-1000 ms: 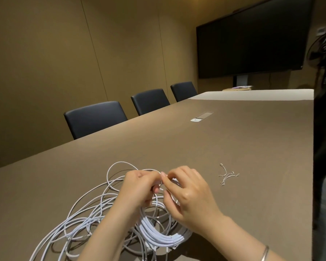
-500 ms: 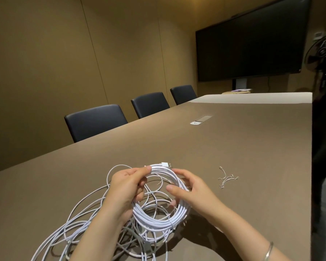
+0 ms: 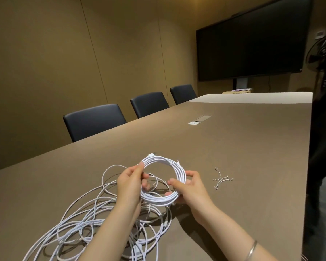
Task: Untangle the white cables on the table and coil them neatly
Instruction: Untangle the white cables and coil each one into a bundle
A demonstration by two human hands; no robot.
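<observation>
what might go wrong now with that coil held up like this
1. The coiled cable is not tied; if the left hand or right hand loosens, it may spring open.
2. It hangs over the tangled cables and might snag them.
3. The twist ties lie apart, so reaching leaves one hand holding.

Three dark padded chairs (image 3: 94,120) line the long brown table's (image 3: 233,147) left edge. A large black wall screen (image 3: 252,40) hangs beyond, a black standing fan (image 3: 324,53) at right. Small white twist ties (image 3: 222,179) lie on the tabletop.
</observation>
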